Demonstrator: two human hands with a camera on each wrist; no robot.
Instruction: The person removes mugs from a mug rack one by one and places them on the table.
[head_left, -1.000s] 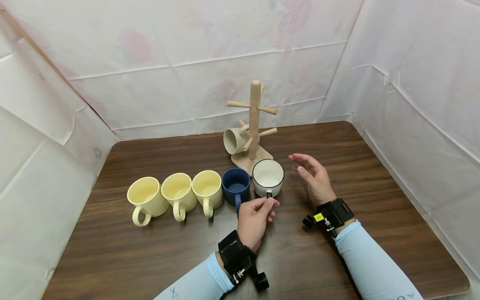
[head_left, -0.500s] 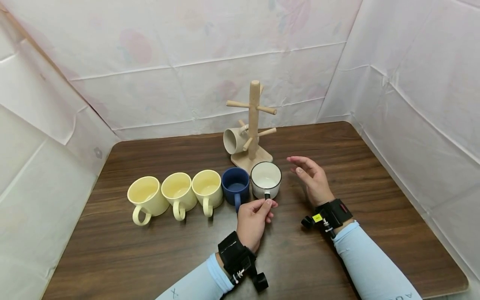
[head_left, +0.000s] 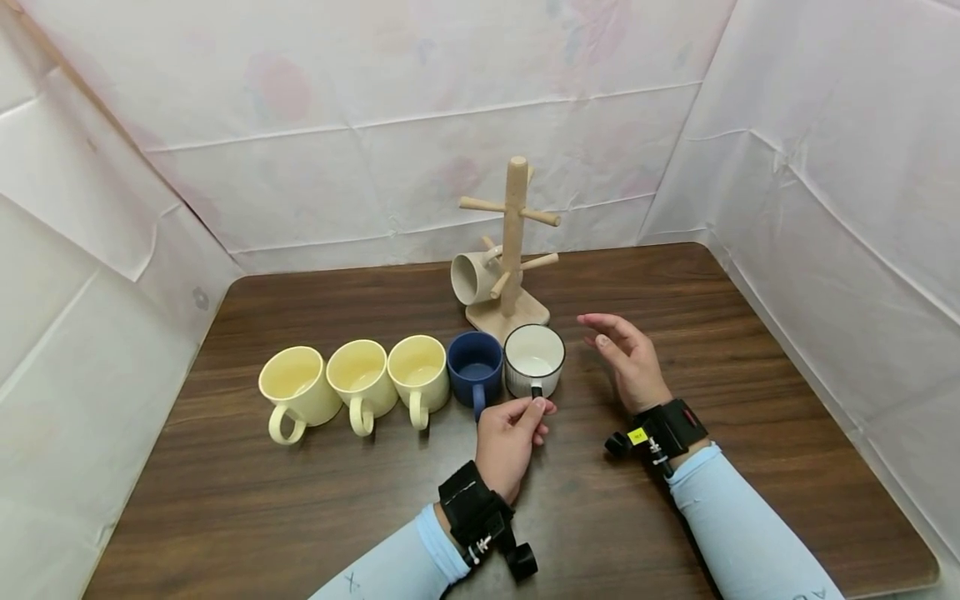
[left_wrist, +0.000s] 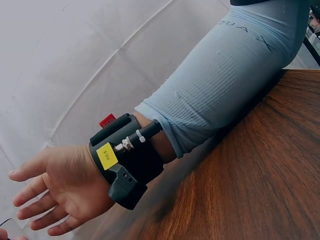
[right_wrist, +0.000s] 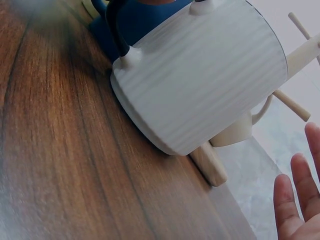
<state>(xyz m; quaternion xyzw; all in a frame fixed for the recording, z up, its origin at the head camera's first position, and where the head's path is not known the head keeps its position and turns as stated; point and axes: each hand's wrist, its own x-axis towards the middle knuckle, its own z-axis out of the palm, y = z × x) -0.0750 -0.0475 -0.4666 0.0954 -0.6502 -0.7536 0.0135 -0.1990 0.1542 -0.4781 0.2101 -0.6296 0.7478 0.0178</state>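
Observation:
My left hand (head_left: 506, 442) pinches the black handle of a white ribbed mug (head_left: 534, 354) with thumb and fingers. That mug stands upright with its handle towards me, right beside a blue mug (head_left: 475, 367). In the right wrist view the white mug's (right_wrist: 200, 80) ribbed side fills the middle, its base at the tabletop. My right hand (head_left: 630, 362) hovers to the right of the white mug, fingers loosely bent and holding nothing. Its palm and spread fingers also show in the left wrist view, where only a bit of my left hand appears at the lower corner.
Three yellow mugs (head_left: 416, 371) continue the row leftward, handles towards me. Behind the row stands a wooden mug tree (head_left: 516, 242) with bare upper pegs and a beige mug (head_left: 471, 279) hung on a low peg. White cloth walls (head_left: 300, 192) enclose the dark wooden table (head_left: 315, 517).
The white mug, held by its handle in my left hand, has shifted slightly left and towards me, closer to the blue mug. My right hand has hardly moved.

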